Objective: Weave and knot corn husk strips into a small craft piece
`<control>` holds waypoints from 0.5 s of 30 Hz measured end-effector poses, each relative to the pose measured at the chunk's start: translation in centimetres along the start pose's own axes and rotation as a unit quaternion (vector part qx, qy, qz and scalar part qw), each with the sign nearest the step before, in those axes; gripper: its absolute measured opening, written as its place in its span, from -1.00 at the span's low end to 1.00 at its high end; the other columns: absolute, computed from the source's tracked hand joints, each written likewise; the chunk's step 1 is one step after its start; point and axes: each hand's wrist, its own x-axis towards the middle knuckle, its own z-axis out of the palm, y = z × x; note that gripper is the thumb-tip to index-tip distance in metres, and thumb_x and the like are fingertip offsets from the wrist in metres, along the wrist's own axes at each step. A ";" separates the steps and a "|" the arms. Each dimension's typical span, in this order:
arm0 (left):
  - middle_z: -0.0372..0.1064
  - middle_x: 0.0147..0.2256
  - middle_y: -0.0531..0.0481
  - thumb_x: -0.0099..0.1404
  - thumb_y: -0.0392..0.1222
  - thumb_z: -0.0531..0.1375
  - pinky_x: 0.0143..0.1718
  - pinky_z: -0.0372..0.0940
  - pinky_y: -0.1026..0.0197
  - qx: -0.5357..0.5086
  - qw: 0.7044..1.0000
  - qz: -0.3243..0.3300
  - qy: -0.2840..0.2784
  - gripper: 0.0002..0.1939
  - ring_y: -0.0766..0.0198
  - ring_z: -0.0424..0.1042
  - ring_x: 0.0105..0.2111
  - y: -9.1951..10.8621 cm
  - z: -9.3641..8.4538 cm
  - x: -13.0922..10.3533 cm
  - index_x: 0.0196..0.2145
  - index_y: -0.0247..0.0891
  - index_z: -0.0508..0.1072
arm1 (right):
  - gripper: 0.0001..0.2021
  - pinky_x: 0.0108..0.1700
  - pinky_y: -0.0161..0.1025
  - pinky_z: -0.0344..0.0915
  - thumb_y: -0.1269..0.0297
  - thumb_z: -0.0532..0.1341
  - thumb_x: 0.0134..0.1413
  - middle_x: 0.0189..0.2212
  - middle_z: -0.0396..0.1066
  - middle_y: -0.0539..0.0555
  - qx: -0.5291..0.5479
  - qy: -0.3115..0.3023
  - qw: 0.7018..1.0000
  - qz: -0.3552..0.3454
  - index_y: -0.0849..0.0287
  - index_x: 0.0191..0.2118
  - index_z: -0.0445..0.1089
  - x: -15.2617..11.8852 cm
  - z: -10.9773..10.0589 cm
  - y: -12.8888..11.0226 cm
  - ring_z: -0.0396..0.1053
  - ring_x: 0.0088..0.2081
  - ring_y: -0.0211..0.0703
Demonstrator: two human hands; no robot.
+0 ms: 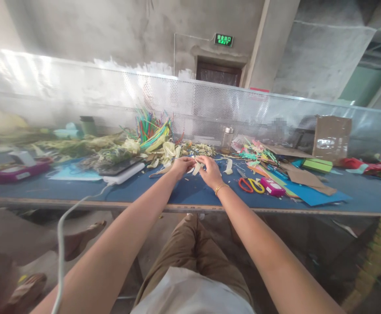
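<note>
Over the front of the blue table [206,197], both hands meet at a pale strip of what looks like dried corn husk [197,168]. My left hand [183,166] is closed, its fingertips pinched at the strip's left side. From the other side my right hand [211,172], with a gold bracelet at the wrist, pinches the same strip, and a loose end hangs down between the hands. Just behind them lies a heap of cream husk pieces [167,150]. Another curled husk piece [229,165] rests right of my right hand. The exact finger contact is too small to make out.
Scissors with red and yellow handles [251,185], a purple box [272,186] and coloured paper [314,194] lie to the right. A glass bottle [227,140] and colourful pipe cleaners [151,131] stand behind. Leftward are a white power strip [124,173] with its cord and dried fibres [108,157].
</note>
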 end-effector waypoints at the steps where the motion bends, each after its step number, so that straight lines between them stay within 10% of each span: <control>1: 0.33 -0.62 0.05 -0.09 -0.20 0.40 -0.57 0.16 0.35 -0.004 1.000 0.001 0.003 -0.76 0.47 0.24 -0.64 0.0 0.0 0.0 -0.52 -0.34 0.43 | -0.65 0.14 -0.10 0.16 0.28 0.10 0.12 -0.06 0.45 0.13 -0.013 -0.001 1.000 -0.008 0.19 0.04 0.30 -0.1 0.0 0.0 0.29 0.05 -0.05; 15: 0.46 -0.48 -0.04 -0.07 -0.21 0.40 -0.48 0.27 0.29 -0.047 0.999 0.006 -0.020 -0.73 0.35 0.38 -0.54 0.3 -0.2 -0.2 -0.40 -0.35 0.49 | -0.41 0.25 0.02 -0.01 0.54 0.01 0.00 0.04 0.39 0.15 -0.098 -0.030 0.993 -0.060 0.22 0.22 0.11 -0.1 0.1 -0.6 0.09 0.18 -0.02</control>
